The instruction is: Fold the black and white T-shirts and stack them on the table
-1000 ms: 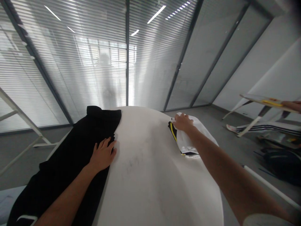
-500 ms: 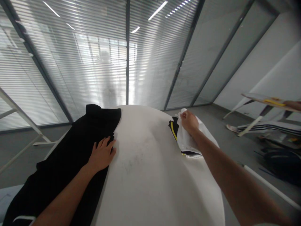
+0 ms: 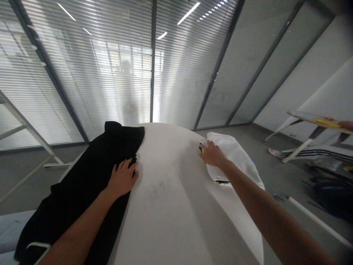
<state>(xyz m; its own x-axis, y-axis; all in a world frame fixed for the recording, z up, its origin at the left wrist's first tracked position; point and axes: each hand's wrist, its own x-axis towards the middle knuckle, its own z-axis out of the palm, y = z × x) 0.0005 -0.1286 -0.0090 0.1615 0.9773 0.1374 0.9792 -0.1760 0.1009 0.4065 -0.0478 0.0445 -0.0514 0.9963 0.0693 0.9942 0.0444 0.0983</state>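
Note:
A black garment (image 3: pixel 91 173) lies spread along the left side of a white table (image 3: pixel 165 206), partly over its edge. My left hand (image 3: pixel 122 179) rests flat on the garment's right edge, fingers apart. On the table's right side lies a white cloth (image 3: pixel 238 154) with a black-and-yellow piece (image 3: pixel 202 150) showing from under its left edge. My right hand (image 3: pixel 213 154) lies on the left part of the cloth, over that dark piece, its fingers stretched out. What sits under the right palm is hidden.
Glass partitions with blinds (image 3: pixel 124 92) stand behind the table. At the right are another table (image 3: pixel 317 119), a person's leg in striped trousers (image 3: pixel 317 151), a dark bag (image 3: pixel 333 191) and a white bar (image 3: pixel 317 217). A white metal frame (image 3: pixel 30 129) stands at the left.
My right hand has let go of the pinched white cloth and moved down and slightly left onto it. The cloth now lies flatter over the black-and-yellow piece. My left hand stays on the black garment.

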